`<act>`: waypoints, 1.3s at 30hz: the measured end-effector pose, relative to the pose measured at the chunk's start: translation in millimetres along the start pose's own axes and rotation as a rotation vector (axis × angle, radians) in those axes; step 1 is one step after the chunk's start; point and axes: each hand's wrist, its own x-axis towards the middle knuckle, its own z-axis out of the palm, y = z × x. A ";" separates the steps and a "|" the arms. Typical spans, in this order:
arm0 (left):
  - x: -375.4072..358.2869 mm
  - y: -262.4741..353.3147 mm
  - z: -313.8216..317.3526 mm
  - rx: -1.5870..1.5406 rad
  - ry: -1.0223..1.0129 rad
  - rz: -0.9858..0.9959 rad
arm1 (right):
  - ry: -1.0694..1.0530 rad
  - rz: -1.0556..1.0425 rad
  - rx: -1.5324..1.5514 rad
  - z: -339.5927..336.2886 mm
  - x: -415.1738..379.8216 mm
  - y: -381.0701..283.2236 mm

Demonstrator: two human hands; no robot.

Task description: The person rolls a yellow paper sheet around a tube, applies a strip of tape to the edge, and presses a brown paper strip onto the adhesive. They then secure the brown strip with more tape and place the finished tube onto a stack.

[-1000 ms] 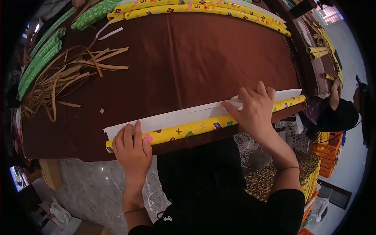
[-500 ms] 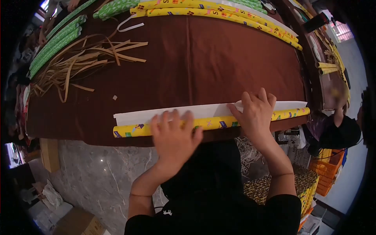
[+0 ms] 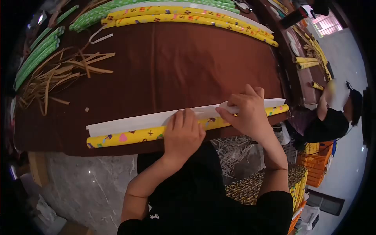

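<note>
A roll of yellow gift-wrapping paper, printed with small colourful pictures, lies along the table's near edge. Its loose white edge stretches along the far side of the roll. My left hand lies palm down across the middle of the roll, fingers side by side and slightly bent over it. Farther right, my right hand is over the roll with its fingers curled. Its thumb and forefinger pinch a small raised bit of white paper, partly hidden by the fingers.
Yellow rolls and green rolls lie along the table's far and left sides. Brown paper strips are heaped at left. A person is at the right, near an orange crate. Several upright rolls stand below.
My left hand has moved right along the roll and settled on it. My right hand's fingers have curled more around the white paper. The whole view has shifted and tilted.
</note>
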 end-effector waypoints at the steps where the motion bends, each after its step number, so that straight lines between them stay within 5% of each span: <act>1: 0.6 0.0 -1.2 0.012 -0.005 0.012 | -0.007 0.034 0.005 -9.2 -3.5 9.5; 9: -2.6 -1.9 0.0 0.080 -0.052 0.051 | 0.036 0.335 -0.182 -22.4 -56.2 114.6; 39: -3.9 -0.9 0.9 0.123 -0.057 0.066 | 0.161 0.348 -0.384 22.3 -59.0 92.4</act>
